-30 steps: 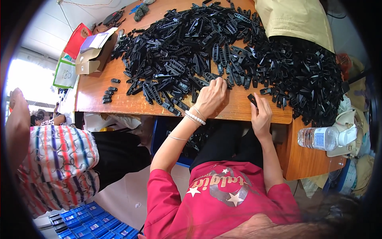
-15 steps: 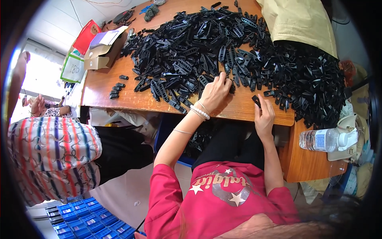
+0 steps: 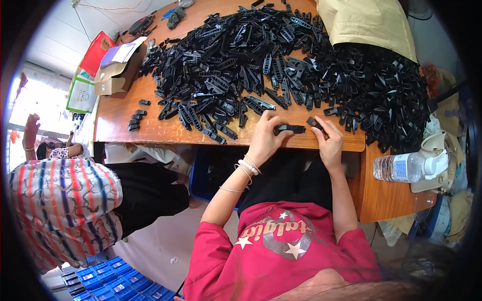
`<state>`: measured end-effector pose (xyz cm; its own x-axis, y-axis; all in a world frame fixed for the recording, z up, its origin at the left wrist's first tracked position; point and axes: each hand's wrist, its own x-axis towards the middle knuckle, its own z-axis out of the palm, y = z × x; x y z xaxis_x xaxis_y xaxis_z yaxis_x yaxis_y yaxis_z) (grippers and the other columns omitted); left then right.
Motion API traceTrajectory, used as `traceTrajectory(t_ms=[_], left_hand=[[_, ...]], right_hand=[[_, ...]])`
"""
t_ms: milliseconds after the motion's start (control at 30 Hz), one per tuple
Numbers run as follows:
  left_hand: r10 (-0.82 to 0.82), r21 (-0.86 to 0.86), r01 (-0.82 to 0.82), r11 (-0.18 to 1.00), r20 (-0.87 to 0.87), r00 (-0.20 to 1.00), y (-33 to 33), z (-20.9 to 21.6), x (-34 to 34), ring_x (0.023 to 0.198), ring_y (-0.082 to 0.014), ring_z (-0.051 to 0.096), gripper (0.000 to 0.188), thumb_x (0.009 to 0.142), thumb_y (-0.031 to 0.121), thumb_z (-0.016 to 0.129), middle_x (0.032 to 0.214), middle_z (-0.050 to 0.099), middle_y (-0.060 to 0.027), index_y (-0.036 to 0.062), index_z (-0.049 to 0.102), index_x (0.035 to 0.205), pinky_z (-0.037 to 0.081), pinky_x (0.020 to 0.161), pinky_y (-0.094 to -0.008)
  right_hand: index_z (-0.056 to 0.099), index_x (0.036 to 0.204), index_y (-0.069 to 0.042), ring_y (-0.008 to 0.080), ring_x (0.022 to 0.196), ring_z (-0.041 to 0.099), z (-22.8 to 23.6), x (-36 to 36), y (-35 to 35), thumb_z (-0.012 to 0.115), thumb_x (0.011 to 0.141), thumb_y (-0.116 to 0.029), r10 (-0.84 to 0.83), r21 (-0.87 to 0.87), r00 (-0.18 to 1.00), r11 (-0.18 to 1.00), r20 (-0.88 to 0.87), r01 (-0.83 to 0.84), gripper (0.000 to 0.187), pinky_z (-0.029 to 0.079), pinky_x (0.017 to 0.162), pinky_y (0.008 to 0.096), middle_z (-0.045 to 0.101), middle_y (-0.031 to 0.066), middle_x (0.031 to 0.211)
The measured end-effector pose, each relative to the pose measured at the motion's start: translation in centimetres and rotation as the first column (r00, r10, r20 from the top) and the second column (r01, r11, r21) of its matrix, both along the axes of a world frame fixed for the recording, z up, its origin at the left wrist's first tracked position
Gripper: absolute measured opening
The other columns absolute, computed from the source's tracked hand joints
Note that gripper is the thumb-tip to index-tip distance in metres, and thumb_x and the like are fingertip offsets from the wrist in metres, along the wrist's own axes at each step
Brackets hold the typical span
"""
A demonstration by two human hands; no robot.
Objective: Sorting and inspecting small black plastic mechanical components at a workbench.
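Near the table's front edge, my left hand (image 3: 269,135) grips a long black plastic piece (image 3: 295,129) that points right. My right hand (image 3: 329,142) pinches a short black plastic piece (image 3: 314,123) between thumb and fingertips. A small gap separates the two pieces. Beyond my hands spreads a big heap of long black ladder-like plastic pieces (image 3: 221,65). To the right lies a second heap of short black plastic pieces (image 3: 386,95).
Several small black pieces (image 3: 134,120) sit apart at left, near a cardboard box (image 3: 110,83). A water bottle (image 3: 399,168) lies on the right side table. A yellow cloth (image 3: 366,25) covers the far right. Another person in a striped top (image 3: 65,200) sits at left.
My left hand has come back from the heap toward the table edge with a long black piece. My right hand's short piece is now close to it. The view has shifted slightly.
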<state>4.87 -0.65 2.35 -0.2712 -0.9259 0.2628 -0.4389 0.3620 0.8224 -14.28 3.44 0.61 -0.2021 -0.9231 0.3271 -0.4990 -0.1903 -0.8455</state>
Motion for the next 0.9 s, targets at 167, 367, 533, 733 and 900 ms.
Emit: traceTrajectory(t_ms=[167,367,533,733,900], left_hand=[[-0.020,-0.130,0.056,0.990,0.264,0.964,0.2,-0.1,0.9,0.086,-0.0289,0.058,0.024,0.074,0.019,0.077,0.094,0.054,-0.0091,0.0054,0.068,0.091,0.048,0.071,-0.0381],[-0.145,-0.174,0.194,0.965,0.263,0.954,-0.5,-0.6,1.3,0.083,-0.0287,0.056,0.019,0.076,0.015,0.073,0.085,0.054,-0.0082,0.0034,0.066,0.090,0.047,0.069,-0.0392],[-0.187,-0.126,0.226,0.966,0.265,0.946,-0.1,-0.5,1.4,0.081,-0.0298,0.061,0.020,0.075,0.010,0.073,0.089,0.059,-0.0101,0.0025,0.068,0.094,0.050,0.071,-0.0368],[-0.234,0.126,0.202,0.971,0.352,0.906,5.8,-0.1,7.7,0.073,-0.0283,0.063,0.025,0.071,0.018,0.079,0.081,0.059,-0.0086,0.0049,0.069,0.091,0.050,0.064,-0.0346],[0.055,-0.207,0.055,0.977,0.489,0.870,6.8,-0.8,10.5,0.074,-0.0264,0.061,0.018,0.075,0.014,0.076,0.085,0.058,-0.0082,0.0057,0.067,0.088,0.050,0.061,-0.0343]], right_hand=[[0.070,0.101,0.003,0.0198,0.082,0.055,0.7,-0.2,-0.8,0.073,0.073,0.003,0.270,0.020,0.961,0.962,0.061,-0.272,0.029,0.045,0.073,0.0296,0.061,0.0089,0.082],[0.071,0.098,0.003,0.0215,0.082,0.054,0.7,-0.7,-1.2,0.073,0.071,0.001,0.307,0.074,0.951,0.948,0.037,-0.309,0.027,0.044,0.075,0.0304,0.060,0.0084,0.081],[0.072,0.097,0.003,0.0203,0.083,0.053,0.7,1.1,-1.2,0.073,0.071,0.002,0.315,0.017,0.947,0.949,-0.064,-0.315,0.026,0.044,0.072,0.0292,0.059,0.0080,0.086],[0.071,0.091,0.002,0.0243,0.084,0.061,0.8,-0.9,0.2,0.065,0.080,0.003,0.141,-0.068,0.981,0.986,-0.136,-0.151,0.013,0.050,0.073,0.0332,0.062,0.0103,0.091],[0.067,0.092,0.002,0.0245,0.092,0.055,1.2,-3.9,-2.5,0.066,0.078,0.004,-0.194,-0.197,0.799,0.976,-0.569,0.096,0.014,0.043,0.079,0.0362,0.058,0.0084,0.099]])
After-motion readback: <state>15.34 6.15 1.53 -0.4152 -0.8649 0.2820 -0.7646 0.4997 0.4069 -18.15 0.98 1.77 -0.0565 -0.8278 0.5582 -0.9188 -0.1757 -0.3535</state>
